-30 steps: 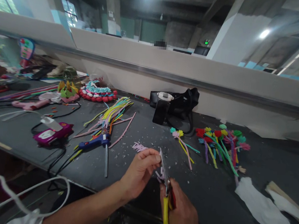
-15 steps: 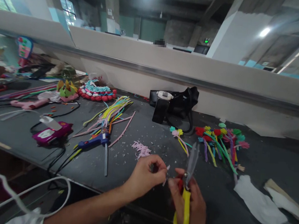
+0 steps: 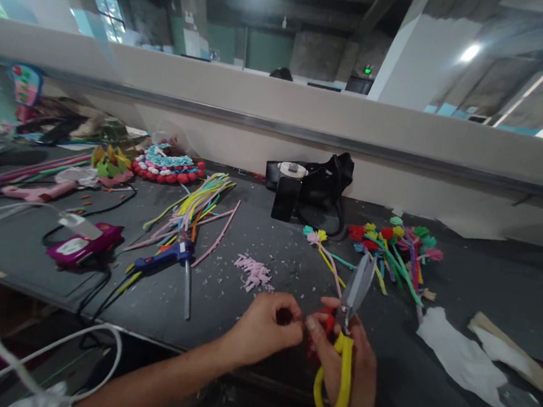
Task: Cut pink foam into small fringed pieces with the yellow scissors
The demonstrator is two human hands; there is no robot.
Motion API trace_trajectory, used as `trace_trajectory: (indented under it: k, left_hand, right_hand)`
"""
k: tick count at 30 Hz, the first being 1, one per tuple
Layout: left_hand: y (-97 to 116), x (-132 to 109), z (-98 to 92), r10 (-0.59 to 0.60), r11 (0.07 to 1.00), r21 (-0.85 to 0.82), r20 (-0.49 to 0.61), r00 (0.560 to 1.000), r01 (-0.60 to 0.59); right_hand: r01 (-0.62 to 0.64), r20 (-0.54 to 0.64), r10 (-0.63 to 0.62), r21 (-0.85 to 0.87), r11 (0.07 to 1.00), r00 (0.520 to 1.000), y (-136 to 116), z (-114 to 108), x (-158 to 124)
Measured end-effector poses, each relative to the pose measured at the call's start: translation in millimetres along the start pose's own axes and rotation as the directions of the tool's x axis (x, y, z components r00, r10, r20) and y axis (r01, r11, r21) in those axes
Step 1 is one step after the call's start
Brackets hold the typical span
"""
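My left hand [image 3: 266, 327] is closed in a pinch, thumb against forefinger, its tips almost meeting those of my right hand; what it pinches is too small to make out. In my right hand [image 3: 359, 376] rests a pair of scissors [image 3: 345, 360] with a yellow handle, blades pointing up and slightly apart. Something red [image 3: 328, 324] shows between the right fingers; I cannot tell whether it belongs to the scissors. Beyond my left hand lies a small heap of pink cut pieces [image 3: 253, 272]. Pipe-cleaner flowers [image 3: 316, 237] with thin stems lie past the blades.
A blue glue gun [image 3: 164, 256] lies left, beside a bundle of fuzzy pipe cleaners [image 3: 201, 201]. Further left sits a purple power strip [image 3: 84, 246] with cables. A phone [image 3: 286, 198] leans by a black bag [image 3: 327, 186]. White tissue [image 3: 461, 362] lies right, near more pipe-cleaner flowers [image 3: 397, 245].
The scissors have tilted to the right and their blades have parted slightly. A pale bit at my left fingertips no longer shows. The view has shifted slightly to the right.
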State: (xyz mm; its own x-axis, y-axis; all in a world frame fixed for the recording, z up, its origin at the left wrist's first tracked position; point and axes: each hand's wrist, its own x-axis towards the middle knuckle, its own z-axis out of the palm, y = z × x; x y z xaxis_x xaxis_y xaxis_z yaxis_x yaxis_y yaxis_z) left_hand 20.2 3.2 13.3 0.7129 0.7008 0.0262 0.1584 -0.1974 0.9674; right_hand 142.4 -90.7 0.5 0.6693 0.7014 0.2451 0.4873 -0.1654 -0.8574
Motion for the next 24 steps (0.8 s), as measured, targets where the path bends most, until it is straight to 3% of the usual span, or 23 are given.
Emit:
trace_trajectory:
  k: [2,4,15,18,21,24]
  left_hand:
    - [-0.4,3.3,-3.8,-0.161,0.952,-0.242,0.133,0.978,0.189]
    - [-1.3,5.6,-6.9,-0.214,0.888,-0.361,0.225,0.951,0.285]
    - [-2.4,5.8,-5.7,-0.286,0.730,-0.534,0.327,0.901,0.426]
    - [-2.9,6.7,-4.1,-0.268,0.716,-0.593,0.255,0.929,0.369]
    - [-0.7,8.1,-6.2,-0.227,0.711,-0.671,0.062,0.972,0.209]
    - [3.0,8.8,-11.0,-0.195,0.717,-0.695,-0.129,0.972,0.052]
  right_hand:
    - [-0.020,0.034,0.019,0.025,0.999,0.999,-3.2,-1.7,0.5]
    - [-0.013,0.043,0.011,0.040,0.999,0.999,-6.4,-3.1,1.1]
    - [0.083,0.037,-0.082,-0.025,0.996,0.996,-4.7,-3.6,2.2]
    - [0.145,-0.013,-0.146,-0.068,0.987,0.989,-1.3,-0.6,1.3]
    - [0.252,-0.026,-0.259,-0.160,0.955,0.966,4.1,4.3,-2.2]
    - [0.334,0.062,-0.329,-0.224,0.916,0.942,10.2,10.9,-10.0]
